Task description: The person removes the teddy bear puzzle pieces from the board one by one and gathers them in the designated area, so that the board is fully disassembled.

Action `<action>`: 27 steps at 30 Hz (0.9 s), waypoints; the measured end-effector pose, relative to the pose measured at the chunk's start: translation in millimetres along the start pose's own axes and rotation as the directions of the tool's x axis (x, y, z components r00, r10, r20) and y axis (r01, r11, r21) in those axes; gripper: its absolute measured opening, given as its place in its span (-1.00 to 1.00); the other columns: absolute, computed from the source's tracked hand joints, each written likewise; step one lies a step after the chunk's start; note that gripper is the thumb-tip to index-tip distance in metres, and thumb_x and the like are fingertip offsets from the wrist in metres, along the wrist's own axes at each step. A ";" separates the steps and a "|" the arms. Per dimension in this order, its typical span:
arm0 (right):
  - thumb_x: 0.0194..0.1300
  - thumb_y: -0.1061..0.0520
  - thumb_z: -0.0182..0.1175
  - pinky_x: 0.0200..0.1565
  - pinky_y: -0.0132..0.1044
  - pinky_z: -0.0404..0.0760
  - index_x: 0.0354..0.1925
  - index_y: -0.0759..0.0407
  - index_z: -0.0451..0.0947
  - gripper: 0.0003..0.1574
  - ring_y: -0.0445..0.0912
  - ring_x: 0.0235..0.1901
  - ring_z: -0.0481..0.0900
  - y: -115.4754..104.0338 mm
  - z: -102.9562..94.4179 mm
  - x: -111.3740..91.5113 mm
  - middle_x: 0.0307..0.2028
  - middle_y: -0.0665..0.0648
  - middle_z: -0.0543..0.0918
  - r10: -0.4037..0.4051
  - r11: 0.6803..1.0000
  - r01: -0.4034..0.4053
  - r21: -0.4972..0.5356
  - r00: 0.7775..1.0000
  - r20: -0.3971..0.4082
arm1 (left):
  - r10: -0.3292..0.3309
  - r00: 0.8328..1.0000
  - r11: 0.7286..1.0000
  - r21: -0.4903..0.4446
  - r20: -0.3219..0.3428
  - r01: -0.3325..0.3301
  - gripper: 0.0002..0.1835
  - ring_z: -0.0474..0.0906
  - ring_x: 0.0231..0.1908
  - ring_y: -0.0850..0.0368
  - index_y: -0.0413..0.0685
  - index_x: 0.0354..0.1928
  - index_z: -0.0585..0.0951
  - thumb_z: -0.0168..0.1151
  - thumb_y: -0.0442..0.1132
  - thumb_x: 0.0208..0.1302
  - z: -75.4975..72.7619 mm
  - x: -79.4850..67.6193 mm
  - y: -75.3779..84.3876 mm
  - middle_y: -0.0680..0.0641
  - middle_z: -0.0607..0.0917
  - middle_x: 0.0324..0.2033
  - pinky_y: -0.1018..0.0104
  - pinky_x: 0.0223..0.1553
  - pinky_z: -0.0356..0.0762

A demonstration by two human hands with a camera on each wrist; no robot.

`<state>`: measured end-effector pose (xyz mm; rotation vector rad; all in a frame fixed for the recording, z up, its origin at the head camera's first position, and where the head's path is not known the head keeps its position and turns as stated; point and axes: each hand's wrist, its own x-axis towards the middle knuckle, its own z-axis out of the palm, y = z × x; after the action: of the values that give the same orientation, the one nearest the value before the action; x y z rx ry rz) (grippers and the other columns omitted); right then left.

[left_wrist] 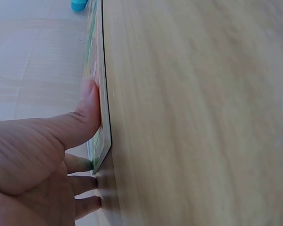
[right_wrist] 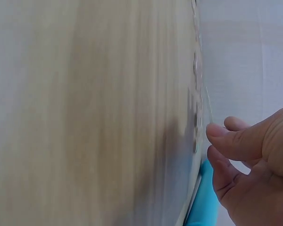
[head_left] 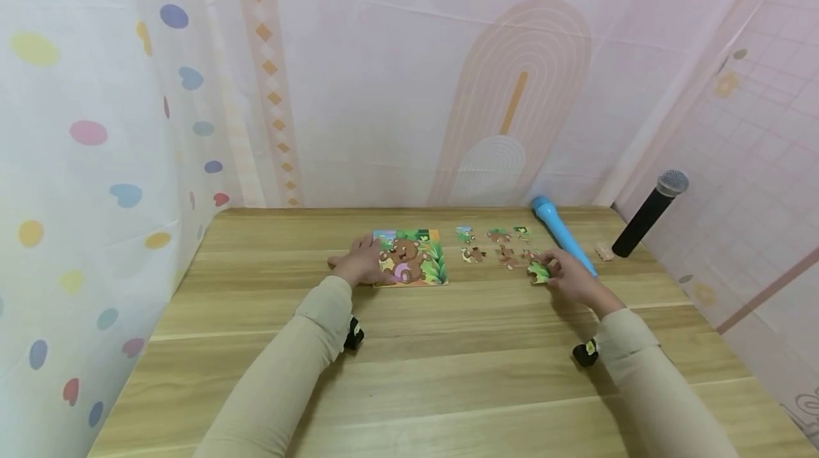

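Note:
My left hand [head_left: 363, 262] rests at the left edge of a bear picture puzzle board [head_left: 438, 266] lying on the table. In the left wrist view its thumb [left_wrist: 88, 113] lies on the board's face, while the fingers spread at the board's corner and onto the table. To the right, my right hand [head_left: 572, 279] pinches a green puzzle piece [head_left: 539, 273] between thumb and fingertips. The right wrist view shows that piece [right_wrist: 209, 101] edge-on, raised off the table. Loose puzzle pieces [head_left: 473, 254] lie between the board and my right hand.
A blue toy microphone [head_left: 563, 234] lies just beyond my right hand. Farther right, a black microphone [head_left: 646, 220] with a silver head stands upright, a small pinkish piece [head_left: 604, 252] beside it. Patterned curtains [head_left: 365, 88] border the wooden table [head_left: 448, 373].

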<state>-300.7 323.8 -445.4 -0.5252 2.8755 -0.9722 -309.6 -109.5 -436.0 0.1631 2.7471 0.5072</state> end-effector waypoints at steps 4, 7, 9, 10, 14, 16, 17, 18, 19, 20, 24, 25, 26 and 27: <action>0.25 0.57 0.21 0.03 0.18 0.57 0.14 0.47 0.42 -0.51 0.35 0.06 0.51 6.0 -1.4 -3.7 0.09 0.48 0.51 0.022 1.000 -0.022 0.000 1.000 0.012 | 0.002 1.000 1.000 0.008 0.005 -0.002 0.12 -0.27 0.58 -0.22 -0.20 0.62 -0.06 0.37 0.17 0.30 -0.1 -1.3 0.1 -0.22 -0.19 0.61 -0.69 0.23 -0.13; 0.25 0.59 0.19 0.03 0.15 0.60 0.15 0.52 0.41 -0.51 0.40 0.10 0.51 7.7 -1.1 -6.7 0.11 0.53 0.51 0.013 1.000 -0.013 0.003 0.999 0.035 | 0.006 1.000 1.000 0.002 0.014 -0.006 0.10 -0.28 0.58 -0.21 -0.20 0.62 -0.06 0.36 0.14 0.32 -1.3 -2.1 -0.5 -0.22 -0.19 0.61 -0.67 0.25 -0.16; 0.24 0.62 0.17 0.05 0.16 0.60 0.16 0.56 0.39 -0.50 0.45 0.14 0.48 8.1 -1.1 -8.1 0.12 0.57 0.50 0.005 1.000 -0.005 0.005 0.999 0.052 | 0.011 1.000 1.000 -0.003 0.023 -0.011 0.08 -0.30 0.58 -0.21 -0.19 0.62 -0.08 0.33 0.13 0.35 -2.3 -2.1 -1.6 -0.21 -0.20 0.61 -0.67 0.26 -0.19; 0.24 0.63 0.15 0.07 0.17 0.60 0.16 0.57 0.38 -0.49 0.48 0.16 0.46 8.7 -1.0 -8.7 0.13 0.58 0.49 0.001 1.000 -0.002 0.011 0.998 0.059 | 0.015 1.000 1.000 -0.004 0.027 -0.015 0.07 -0.31 0.58 -0.21 -0.19 0.62 -0.08 0.32 0.13 0.36 -2.4 -1.4 -2.6 -0.22 -0.21 0.61 -0.67 0.26 -0.20; 0.24 0.64 0.15 0.10 0.23 0.56 0.17 0.59 0.38 -0.48 0.52 0.19 0.41 9.0 -1.2 -10.3 0.14 0.60 0.48 -0.014 1.000 0.013 0.011 0.997 0.072 | 0.022 0.999 1.000 0.001 0.039 -0.022 0.05 -0.33 0.58 -0.21 -0.16 0.62 -0.11 0.26 0.16 0.40 -1.1 2.2 -6.2 -0.21 -0.23 0.61 -0.68 0.25 -0.22; 0.23 0.63 0.17 0.09 0.24 0.57 0.18 0.60 0.38 -0.47 0.51 0.17 0.43 8.7 -2.2 -11.3 0.14 0.60 0.48 -0.019 1.000 0.019 0.004 0.997 0.077 | 0.025 0.999 1.000 0.004 0.041 -0.026 0.05 -0.33 0.58 -0.21 -0.15 0.63 -0.11 0.25 0.16 0.40 -0.6 3.5 -6.9 -0.22 -0.23 0.61 -0.69 0.24 -0.21; 0.23 0.63 0.17 0.08 0.24 0.57 0.18 0.60 0.38 -0.47 0.51 0.17 0.43 8.5 -2.6 -11.7 0.14 0.60 0.48 -0.023 1.000 0.023 0.001 0.997 0.078 | 0.026 0.999 1.000 0.007 0.042 -0.026 0.05 -0.33 0.58 -0.21 -0.15 0.63 -0.11 0.26 0.16 0.40 -0.6 3.8 -6.9 -0.22 -0.22 0.61 -0.69 0.24 -0.20; 0.23 0.62 0.18 0.08 0.24 0.57 0.17 0.60 0.38 -0.47 0.50 0.16 0.44 8.3 -3.1 -12.0 0.14 0.60 0.48 -0.028 1.000 0.028 0.000 0.997 0.078 | 0.026 0.999 1.000 0.011 0.042 -0.027 0.05 -0.32 0.58 -0.21 -0.14 0.63 -0.11 0.27 0.15 0.40 -0.7 3.8 -6.9 -0.23 -0.22 0.61 -0.69 0.24 -0.19; 0.23 0.62 0.18 0.08 0.23 0.57 0.17 0.59 0.38 -0.47 0.49 0.16 0.44 7.6 -3.6 -12.0 0.15 0.59 0.48 -0.031 1.000 0.031 -0.002 0.997 0.076 | 0.027 0.999 1.000 0.014 0.043 -0.028 0.05 -0.32 0.58 -0.21 -0.14 0.63 -0.11 0.27 0.14 0.39 -0.9 3.6 -6.6 -0.23 -0.21 0.61 -0.69 0.24 -0.18; 0.23 0.63 0.15 0.06 0.23 0.58 0.17 0.59 0.37 -0.48 0.48 0.15 0.45 6.4 -4.1 -11.6 0.14 0.59 0.47 -0.039 0.999 0.040 -0.008 0.996 0.074 | 0.028 0.999 0.999 0.018 0.042 -0.028 0.05 -0.32 0.58 -0.21 -0.13 0.63 -0.11 0.28 0.14 0.39 -0.9 3.6 -6.7 -0.23 -0.21 0.61 -0.69 0.24 -0.17; 0.29 0.58 0.12 0.02 0.20 0.58 0.19 0.55 0.37 -0.51 0.39 0.08 0.49 -6.8 -2.7 -2.7 0.15 0.55 0.47 -0.055 0.997 0.057 -0.059 0.998 0.037 | 0.026 0.999 0.999 0.021 0.037 -0.027 0.04 -0.31 0.58 -0.20 -0.12 0.63 -0.10 0.30 0.10 0.39 -1.0 3.6 -6.8 -0.22 -0.20 0.61 -0.68 0.24 -0.18; 0.31 0.57 0.11 0.02 0.20 0.57 0.20 0.55 0.37 -0.51 0.39 0.09 0.49 -12.5 -1.0 1.1 0.15 0.54 0.46 -0.065 0.995 0.067 -0.072 0.997 0.032 | 0.025 0.999 0.999 0.020 0.034 -0.026 0.04 -0.32 0.58 -0.20 -0.12 0.63 -0.10 0.30 0.10 0.39 -0.8 4.0 -7.0 -0.22 -0.20 0.61 -0.68 0.25 -0.19; 0.33 0.55 0.11 0.02 0.20 0.57 0.21 0.54 0.37 -0.52 0.37 0.06 0.50 -18.6 1.4 5.5 0.14 0.53 0.48 -0.072 0.994 0.075 -0.084 0.997 0.029 | 0.024 0.999 1.000 0.019 0.031 -0.025 0.04 -0.31 0.58 -0.20 -0.12 0.63 -0.09 0.31 0.09 0.38 -0.3 4.4 -7.3 -0.21 -0.20 0.61 -0.68 0.25 -0.19; 0.34 0.51 0.15 0.02 0.20 0.57 0.21 0.51 0.40 -0.52 0.36 0.06 0.52 -25.7 4.6 10.4 0.14 0.51 0.50 -0.078 0.991 0.081 -0.106 0.997 0.024 | 0.021 0.999 1.000 0.016 0.029 -0.021 0.04 -0.31 0.58 -0.19 -0.12 0.63 -0.09 0.31 0.09 0.38 0.1 4.7 -7.5 -0.21 -0.20 0.61 -0.68 0.25 -0.20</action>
<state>-302.1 298.6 -433.1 -0.6585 2.9217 -0.8206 -314.4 -115.6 -440.3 0.2020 2.7249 0.4844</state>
